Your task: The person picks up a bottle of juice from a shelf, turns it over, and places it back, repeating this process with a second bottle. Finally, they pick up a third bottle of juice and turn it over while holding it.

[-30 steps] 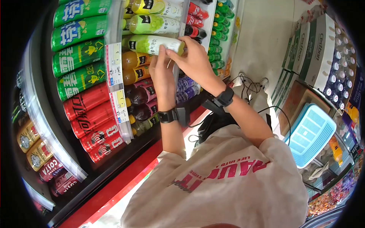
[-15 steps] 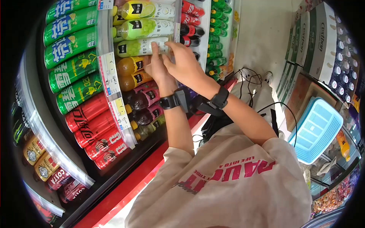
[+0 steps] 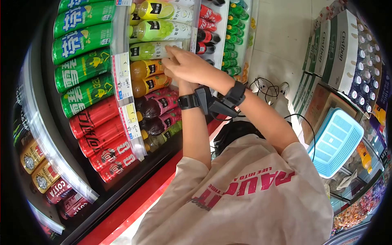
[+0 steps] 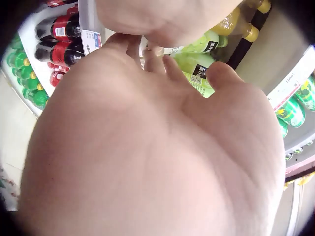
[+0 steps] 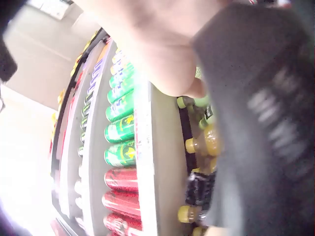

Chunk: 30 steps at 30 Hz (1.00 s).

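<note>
A pale green grape-drink bottle (image 3: 149, 51) lies on its side on the shelf, its base end toward me. My right hand (image 3: 196, 68) reaches over the left, fingertips right at the base end of that bottle. Beneath it, most of my left hand (image 3: 184, 85) is hidden in the head view. The left wrist view shows the left palm (image 4: 142, 147) large, with the fingers stretched toward the bottles and the thumb (image 4: 224, 78) apart. Above that palm hangs part of the right hand (image 4: 167, 19).
Another grape bottle (image 3: 163, 31) and a lemon one (image 3: 163, 10) lie above. Orange bottles (image 3: 147, 69) and dark purple ones (image 3: 157, 107) lie below. A price rail (image 3: 122, 77) separates them from green and red cans (image 3: 83, 41). A blue basket (image 3: 337, 143) stands behind at right.
The grape-drink bottle, earlier held by both hands, now lies in its row. The right hand has moved lower and across the left hand, which it now largely covers.
</note>
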Tool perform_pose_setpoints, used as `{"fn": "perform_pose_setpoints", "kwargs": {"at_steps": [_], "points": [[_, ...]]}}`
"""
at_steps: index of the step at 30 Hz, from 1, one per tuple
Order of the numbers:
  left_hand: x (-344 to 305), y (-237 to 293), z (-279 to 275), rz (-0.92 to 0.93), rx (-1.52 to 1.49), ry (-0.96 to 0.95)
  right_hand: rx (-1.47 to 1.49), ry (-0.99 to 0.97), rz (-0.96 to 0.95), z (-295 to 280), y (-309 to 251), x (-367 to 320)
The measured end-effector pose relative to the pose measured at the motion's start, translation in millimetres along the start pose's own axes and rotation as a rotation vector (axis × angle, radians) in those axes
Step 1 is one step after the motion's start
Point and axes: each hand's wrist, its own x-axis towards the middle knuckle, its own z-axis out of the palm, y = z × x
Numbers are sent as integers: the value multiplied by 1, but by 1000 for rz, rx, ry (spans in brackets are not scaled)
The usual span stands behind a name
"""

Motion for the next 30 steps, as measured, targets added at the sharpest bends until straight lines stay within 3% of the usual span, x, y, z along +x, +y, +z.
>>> {"fn": "perform_pose_setpoints", "kwargs": {"at_steps": [3, 4, 6, 7, 11, 14, 21, 24, 27, 30], "points": [[0, -1, 2, 15, 5, 1, -59, -12, 65, -22, -13, -12], [-1, -3, 1, 20, 11, 6, 22, -98, 137, -27, -13, -12], [-2, -6, 1, 30, 22, 22, 152, 3, 95, -10, -4, -4], [-1, -9, 2, 39, 23, 25, 178, -94, 138, -9, 0, 3], [1, -24, 3, 77, 38, 67, 319, -132, 145, -4, 12, 14], [7, -32, 6, 110, 39, 97, 269, -20, 177, 15, 22, 20], [5, -43, 5, 131, 78, 152, 175, -173, 81, 12, 32, 39], [-1, -45, 6, 133, 101, 165, 162, -136, 73, 15, 28, 39], [-5, -47, 6, 131, 122, 182, 106, -218, 143, 11, 24, 39], [-7, -49, 6, 133, 129, 194, 90, -185, 74, 10, 28, 38]]}}
